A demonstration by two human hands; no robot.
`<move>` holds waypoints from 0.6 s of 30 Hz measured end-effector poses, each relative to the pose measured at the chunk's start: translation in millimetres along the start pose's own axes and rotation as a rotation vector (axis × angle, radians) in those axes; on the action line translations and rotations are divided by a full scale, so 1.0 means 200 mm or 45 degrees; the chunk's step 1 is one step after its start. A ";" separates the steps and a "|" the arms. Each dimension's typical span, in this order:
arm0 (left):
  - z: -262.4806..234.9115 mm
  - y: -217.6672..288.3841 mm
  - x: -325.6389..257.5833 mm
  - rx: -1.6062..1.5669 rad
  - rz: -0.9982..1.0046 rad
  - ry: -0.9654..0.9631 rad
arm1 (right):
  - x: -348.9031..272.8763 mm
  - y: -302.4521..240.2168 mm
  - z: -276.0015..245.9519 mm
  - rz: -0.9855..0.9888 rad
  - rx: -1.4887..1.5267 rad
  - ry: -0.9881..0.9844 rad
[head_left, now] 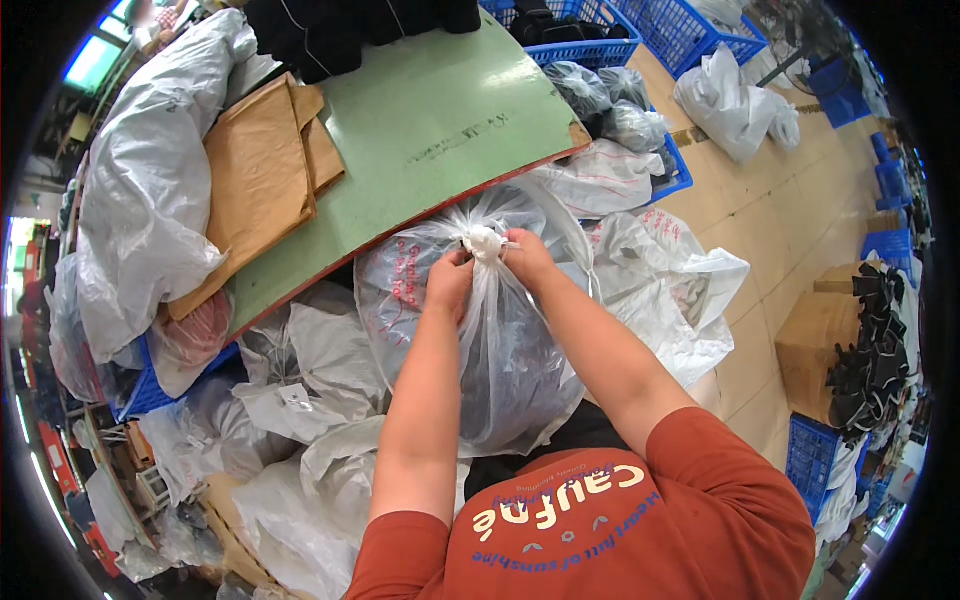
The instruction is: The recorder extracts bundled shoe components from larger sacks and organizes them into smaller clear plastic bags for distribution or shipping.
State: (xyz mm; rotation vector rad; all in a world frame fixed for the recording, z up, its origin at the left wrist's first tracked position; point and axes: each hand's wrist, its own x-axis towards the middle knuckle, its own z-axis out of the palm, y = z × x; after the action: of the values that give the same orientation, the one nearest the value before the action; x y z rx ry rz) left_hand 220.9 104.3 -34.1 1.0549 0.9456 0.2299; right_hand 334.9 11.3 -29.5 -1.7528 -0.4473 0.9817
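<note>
In front of me stands a large clear plastic bag (500, 370), bulging with dark contents that I cannot make out. Its gathered neck is twisted into a white knot (484, 243) at the top. My left hand (450, 282) is closed on the left side of the knot, fingers bent against the plastic. From the other side, my right hand (527, 258) pinches the plastic beside the same knot. The fingertips of both hands are partly hidden by the bunched neck. Red print marks the bag's left side.
A green tabletop (430, 130) lies just beyond the bag, bearing brown paper (255, 165), a white sack (150, 200) and black items (350, 35). Blue crates (690, 35) stand at the far right. White sacks (660, 290) crowd both sides, and cardboard boxes (815, 340) sit farther right.
</note>
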 end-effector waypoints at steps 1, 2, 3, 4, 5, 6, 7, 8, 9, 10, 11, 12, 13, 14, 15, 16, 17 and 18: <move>0.01 0.00 0.00 0.004 -0.003 -0.001 | 0.00 0.01 0.01 0.002 0.004 0.002; 0.03 0.01 -0.01 0.095 0.006 0.112 | 0.01 0.02 0.01 0.040 0.121 -0.018; 0.05 0.02 -0.01 0.186 0.016 0.226 | 0.02 0.03 0.00 0.077 0.238 -0.038; 0.07 0.04 -0.02 0.188 0.016 0.220 | 0.03 0.04 0.00 0.077 0.239 -0.031; 0.07 0.05 -0.03 0.245 0.030 0.239 | 0.03 0.05 0.00 0.161 0.349 -0.067; 0.08 0.05 -0.04 0.300 0.044 0.256 | 0.04 0.06 0.00 0.244 0.458 -0.101; 0.08 0.05 -0.04 0.300 0.046 0.254 | 0.04 0.06 0.00 0.242 0.458 -0.098; 0.06 0.05 -0.04 0.300 0.097 0.168 | 0.03 0.05 0.01 0.236 0.471 -0.091; 0.05 0.04 -0.04 0.299 0.148 0.082 | 0.03 0.04 0.02 0.230 0.484 -0.083; 0.03 0.04 -0.04 0.301 0.150 0.092 | 0.02 0.03 0.04 0.229 0.486 -0.093; 0.04 0.05 -0.05 0.397 0.251 0.106 | 0.00 0.02 0.04 0.165 0.361 -0.070; 0.04 0.07 -0.07 0.492 0.352 0.123 | 0.00 0.02 0.05 0.101 0.236 -0.049; 0.02 0.09 -0.09 0.492 0.353 0.128 | 0.00 0.01 0.04 0.100 0.235 -0.054; 0.02 0.18 -0.14 1.000 0.465 0.239 | 0.00 0.00 -0.01 0.096 0.342 -0.055; -0.01 0.23 -0.18 1.510 0.572 0.354 | -0.01 -0.01 -0.05 0.092 0.448 -0.062; -0.12 0.25 -0.20 1.523 0.614 0.471 | -0.07 -0.11 -0.07 0.105 0.563 -0.162; -0.23 0.29 -0.22 1.532 0.670 0.577 | -0.09 -0.12 -0.12 0.103 0.565 -0.164; -0.25 0.37 -0.30 1.499 0.577 0.720 | -0.09 -0.09 -0.24 -0.048 0.530 -0.116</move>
State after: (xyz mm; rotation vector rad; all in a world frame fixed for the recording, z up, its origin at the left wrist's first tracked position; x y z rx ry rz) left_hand 166.1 138.8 51.8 2.3817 1.3723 0.3648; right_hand 365.6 -23.1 0.1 -1.3259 -0.3051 1.0465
